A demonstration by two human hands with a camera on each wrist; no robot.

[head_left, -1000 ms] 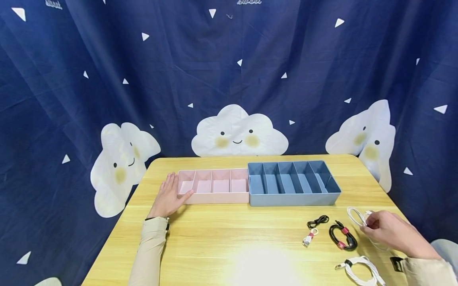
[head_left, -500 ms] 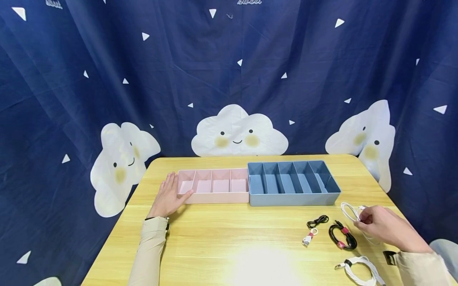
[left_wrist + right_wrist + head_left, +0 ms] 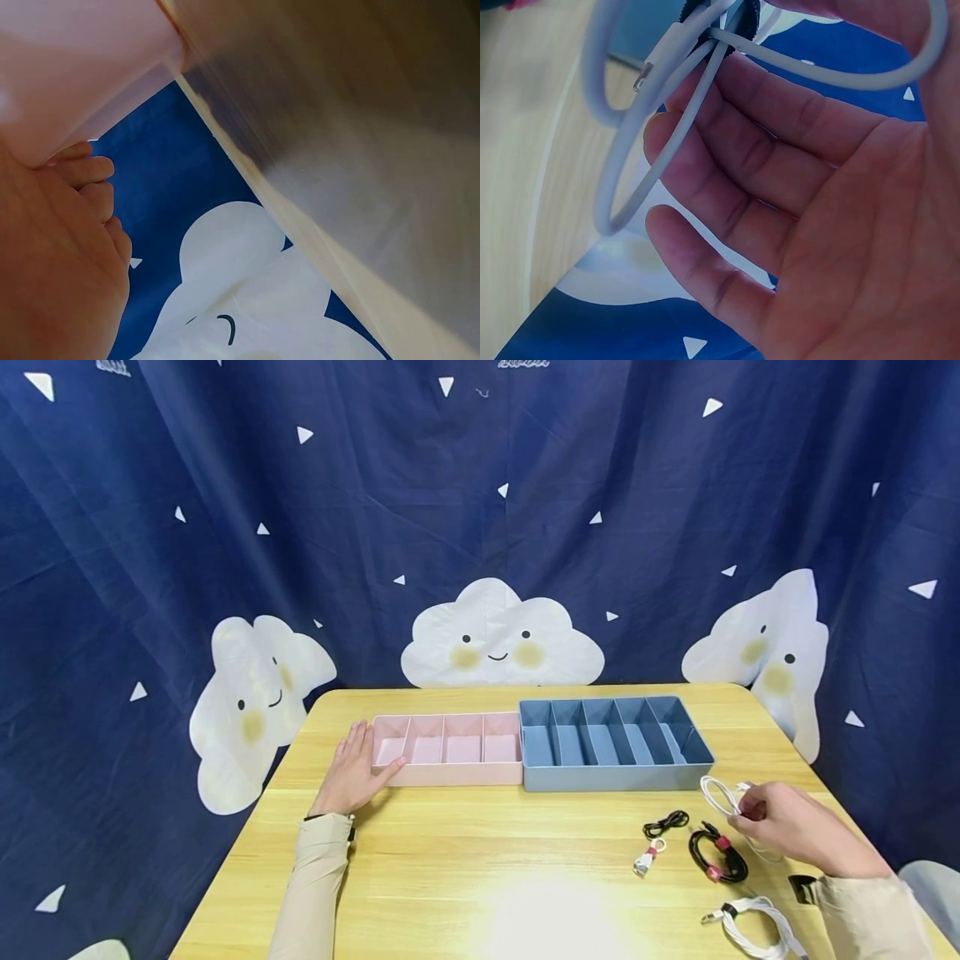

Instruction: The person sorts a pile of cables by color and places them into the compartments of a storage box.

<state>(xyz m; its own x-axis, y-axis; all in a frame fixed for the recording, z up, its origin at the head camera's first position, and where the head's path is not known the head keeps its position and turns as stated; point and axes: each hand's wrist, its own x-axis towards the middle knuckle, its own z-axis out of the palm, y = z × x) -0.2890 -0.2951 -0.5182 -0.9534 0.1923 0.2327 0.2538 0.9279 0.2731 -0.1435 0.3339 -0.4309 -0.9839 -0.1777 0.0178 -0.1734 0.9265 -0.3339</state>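
My right hand (image 3: 806, 831) pinches a coiled white charging cable (image 3: 718, 795) above the table's right side. In the right wrist view, a black strap (image 3: 744, 30) binds the white loops and a metal plug shows beside it. My left hand (image 3: 351, 774) rests against the left end of a pink divided box (image 3: 453, 775), thumb along its front and fingers straight at its side. Right beside that box stands a blue divided box (image 3: 618, 779); the compartments of both show nothing inside.
Several cables lie at the right: a small black cable (image 3: 666, 824), a short white cable (image 3: 649, 857) with a red tie, a black cable (image 3: 696, 853) with red ties, and a white coil (image 3: 780, 920) with a black tie. A dark blue curtain (image 3: 360, 527) hangs behind the table.
My right hand has moved left and slightly away from me, carrying the white charging cable towards the blue box. The left hand and both boxes stay in place.
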